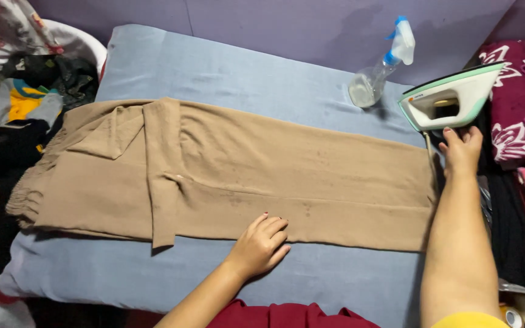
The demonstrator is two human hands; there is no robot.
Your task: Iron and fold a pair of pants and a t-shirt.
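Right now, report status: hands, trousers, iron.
Left hand flat on tan trousers, near edge. Right hand at iron, which stands on end off the cloth. Spray bottle beside iron; trousers spread on blue pad.

— How is the trousers' (232,176) cloth seen?
— Matt tan weave, faintly spotted, on matt blue-grey cloth (226,73).
— At two o'clock?
— Glossy plastic: the iron (448,100); clear plastic: the spray bottle (384,67).
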